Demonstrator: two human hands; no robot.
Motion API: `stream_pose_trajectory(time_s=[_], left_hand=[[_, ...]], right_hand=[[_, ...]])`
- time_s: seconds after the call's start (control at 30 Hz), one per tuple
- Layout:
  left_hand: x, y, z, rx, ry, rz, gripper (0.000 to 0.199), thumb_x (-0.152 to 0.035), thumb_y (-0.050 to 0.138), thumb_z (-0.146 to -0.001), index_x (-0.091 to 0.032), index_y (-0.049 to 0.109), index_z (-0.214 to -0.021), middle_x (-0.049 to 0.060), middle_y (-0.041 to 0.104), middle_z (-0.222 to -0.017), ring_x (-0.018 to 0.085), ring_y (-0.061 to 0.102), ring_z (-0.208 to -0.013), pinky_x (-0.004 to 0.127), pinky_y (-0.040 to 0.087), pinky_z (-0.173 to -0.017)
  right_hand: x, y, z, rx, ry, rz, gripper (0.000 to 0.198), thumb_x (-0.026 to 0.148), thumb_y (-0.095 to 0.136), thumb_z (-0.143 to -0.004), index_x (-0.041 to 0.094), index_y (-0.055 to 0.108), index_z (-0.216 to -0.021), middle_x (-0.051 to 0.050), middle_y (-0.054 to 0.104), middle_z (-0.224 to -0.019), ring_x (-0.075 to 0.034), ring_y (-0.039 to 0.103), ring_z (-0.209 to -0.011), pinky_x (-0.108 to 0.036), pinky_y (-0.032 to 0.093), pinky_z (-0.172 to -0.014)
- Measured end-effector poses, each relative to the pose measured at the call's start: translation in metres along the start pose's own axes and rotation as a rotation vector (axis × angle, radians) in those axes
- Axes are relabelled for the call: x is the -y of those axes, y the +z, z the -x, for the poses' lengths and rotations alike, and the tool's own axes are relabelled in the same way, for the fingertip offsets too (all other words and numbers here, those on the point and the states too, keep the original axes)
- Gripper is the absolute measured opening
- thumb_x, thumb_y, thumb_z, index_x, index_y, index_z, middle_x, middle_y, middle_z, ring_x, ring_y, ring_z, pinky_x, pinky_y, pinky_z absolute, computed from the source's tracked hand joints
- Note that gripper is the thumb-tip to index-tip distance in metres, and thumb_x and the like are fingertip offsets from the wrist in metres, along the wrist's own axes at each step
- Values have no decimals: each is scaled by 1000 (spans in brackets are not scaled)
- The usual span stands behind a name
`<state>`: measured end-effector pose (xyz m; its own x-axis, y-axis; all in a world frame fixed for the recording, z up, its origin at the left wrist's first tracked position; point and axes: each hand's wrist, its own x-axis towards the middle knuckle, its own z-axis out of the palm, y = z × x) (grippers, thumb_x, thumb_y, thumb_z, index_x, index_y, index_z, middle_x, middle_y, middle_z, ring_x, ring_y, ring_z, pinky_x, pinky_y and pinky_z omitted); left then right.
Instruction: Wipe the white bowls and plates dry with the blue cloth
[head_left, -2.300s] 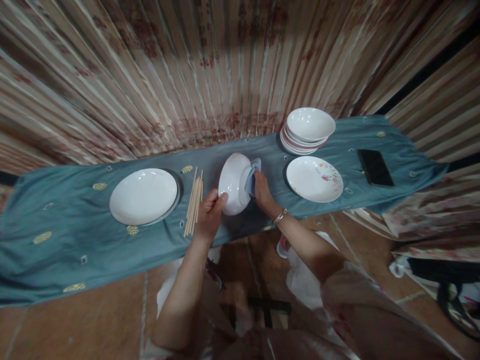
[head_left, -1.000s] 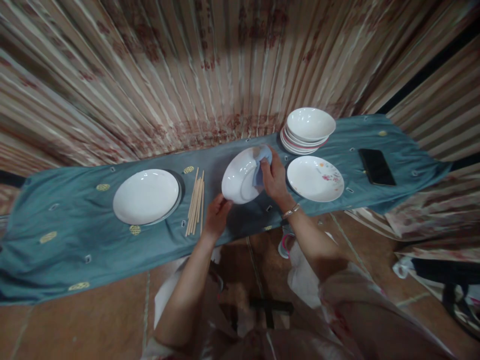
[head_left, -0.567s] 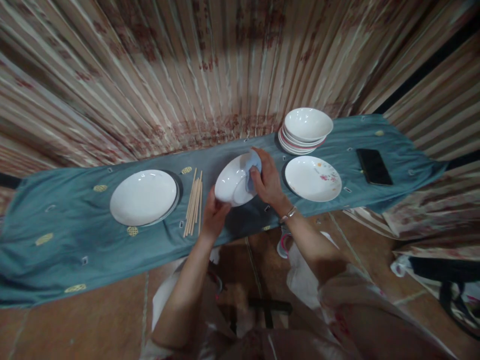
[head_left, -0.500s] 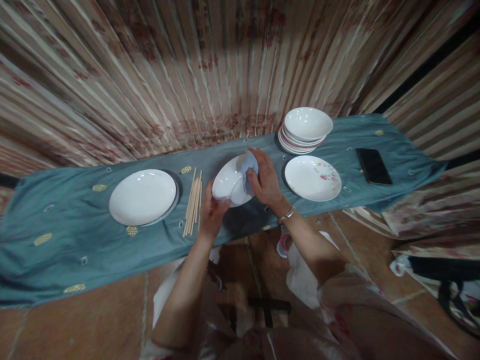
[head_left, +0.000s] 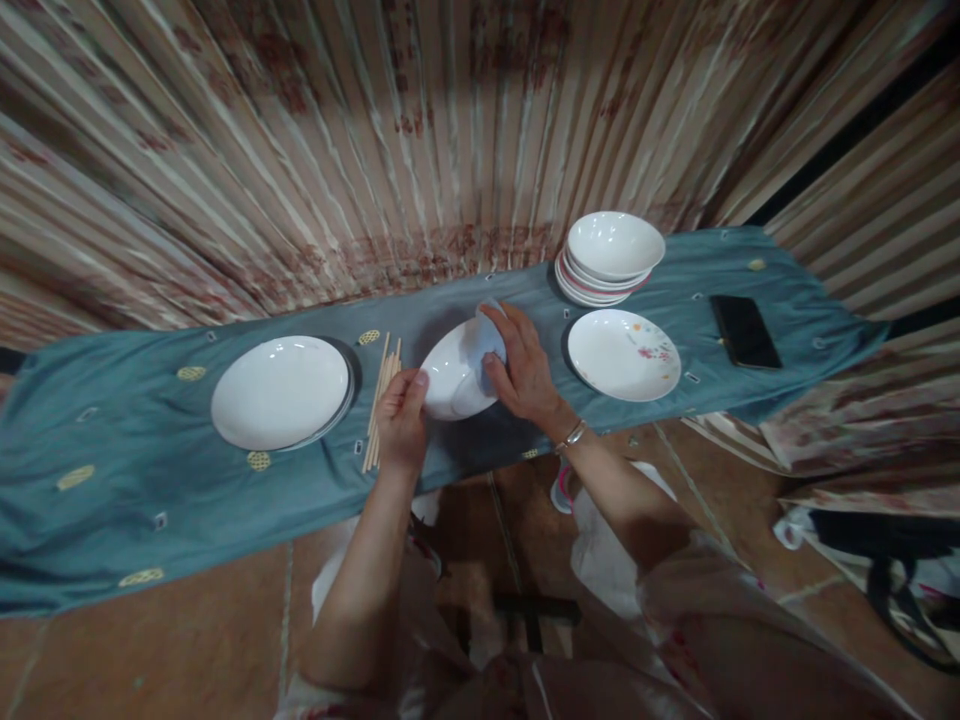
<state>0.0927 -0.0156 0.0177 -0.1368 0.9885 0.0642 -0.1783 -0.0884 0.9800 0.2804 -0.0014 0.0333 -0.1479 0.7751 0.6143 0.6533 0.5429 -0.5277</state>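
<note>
A white bowl (head_left: pixel 452 372), tilted, is held above the cloth-covered table between my two hands. My left hand (head_left: pixel 403 415) pinches its left rim, thumb on top. My right hand (head_left: pixel 525 365) presses a light blue cloth (head_left: pixel 487 340) against the right side of the bowl. Just behind my left hand lie several wooden chopsticks (head_left: pixel 384 385), partly hidden by it. To the right of my right hand sits a white plate with a flower pattern (head_left: pixel 619 355).
White plates (head_left: pixel 281 392) are stacked at the left. A pile of bowls and plates (head_left: pixel 611 250) stands at the back right, near a black phone (head_left: pixel 746 332). The teal tablecloth (head_left: pixel 172 480) covers a narrow table, with a pleated curtain (head_left: pixel 450 130) behind it.
My left hand has shifted left on the bowl's rim, over the chopsticks. My right hand and the cloth have moved slightly left, and the bowl has turned a little.
</note>
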Motion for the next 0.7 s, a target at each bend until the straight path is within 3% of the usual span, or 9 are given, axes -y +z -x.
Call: stream_pose_trajectory(time_s=[0.43,0.7], left_hand=[[-7,5,-3,-98,-59,321,45,-51,94,-52,-17,69,-68,-1,66,-69,10,58,-66,22,45,-67],[-8,2,-4,-105,-76,338,45,-49,96,-49,-17,70,-68,-2,66,-68,10,58,-67,21,46,-68]], right_hand=[[-11,12,10,-168,82,-85,55,46,30,-105,15,44,-148,-20,56,-145,-29,51,-139,-55,41,-119],[-11,19,17,-188,195,-161,59,51,28,-104,16,45,-149,-20,56,-144,-30,51,-139,-56,41,-119]])
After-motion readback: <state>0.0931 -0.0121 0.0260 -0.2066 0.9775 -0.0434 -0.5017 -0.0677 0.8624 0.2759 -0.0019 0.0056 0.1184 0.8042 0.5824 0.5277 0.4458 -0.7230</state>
